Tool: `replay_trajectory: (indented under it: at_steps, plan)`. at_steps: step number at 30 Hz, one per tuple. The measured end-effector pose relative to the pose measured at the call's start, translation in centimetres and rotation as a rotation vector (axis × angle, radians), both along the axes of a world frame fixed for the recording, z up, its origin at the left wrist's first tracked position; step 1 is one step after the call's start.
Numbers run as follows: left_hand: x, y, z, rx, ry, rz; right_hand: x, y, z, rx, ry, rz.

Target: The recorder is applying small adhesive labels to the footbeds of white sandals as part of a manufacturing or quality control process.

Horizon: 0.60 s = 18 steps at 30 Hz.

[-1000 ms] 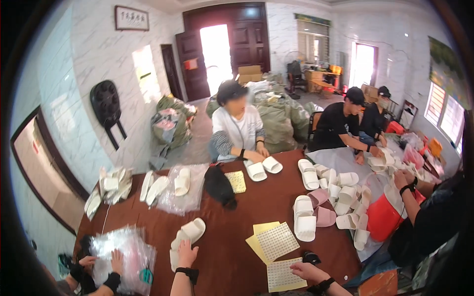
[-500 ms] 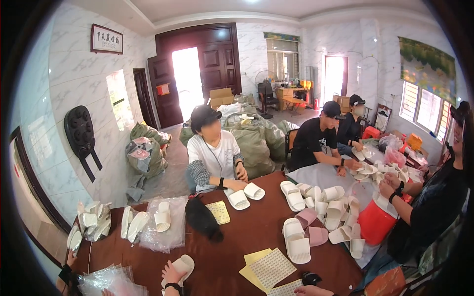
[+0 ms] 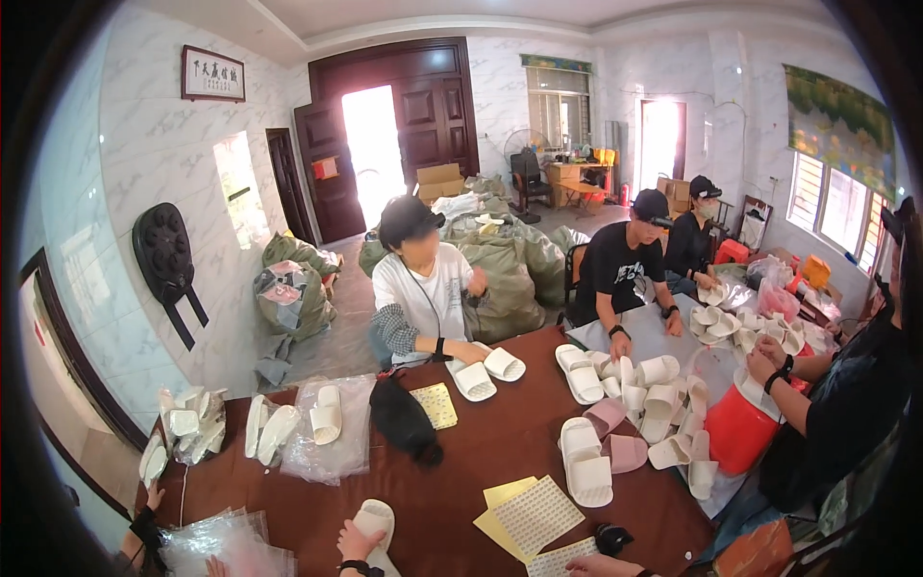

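My left hand, with a black band at its wrist, grips a white slipper near the front edge of the brown-covered table. At the lower edge of the picture, my right hand lies by the nearest sticker sheet. Most of its fingers are cut off or too small to read. Beyond it, a white sheet of small stickers overlaps a yellow sheet. A small black object sits just above my right hand. To its upper right, a pair of white slippers lies partly stacked.
Clear plastic bags lie at the left beside another person's hands. Across the table, a person handles white slippers. A dark cloth item lies before them. White slippers and pink ones pile up near a red stool.
My left hand has shifted right with the slipper. The person opposite has raised one hand from the slippers. A seated co-worker's hand now reaches toward the pile. The view has shifted slightly.
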<state>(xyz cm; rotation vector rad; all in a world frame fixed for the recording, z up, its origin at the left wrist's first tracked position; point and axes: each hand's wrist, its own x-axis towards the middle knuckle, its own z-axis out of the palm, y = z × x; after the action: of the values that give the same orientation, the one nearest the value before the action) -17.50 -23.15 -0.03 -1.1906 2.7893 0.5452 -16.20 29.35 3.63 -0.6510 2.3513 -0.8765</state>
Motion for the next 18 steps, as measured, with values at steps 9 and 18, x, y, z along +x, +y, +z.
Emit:
replay_trajectory:
  at_steps: [9,18]
  plan:
    - [4.7,6.5,1.5,0.232,0.065,0.044,-0.6,-0.6,2.4,0.004,-0.163,0.043]
    - [8.2,9.6,-3.1,0.334,0.175,0.026,0.7,-0.7,2.7,-0.103,-0.040,0.097]
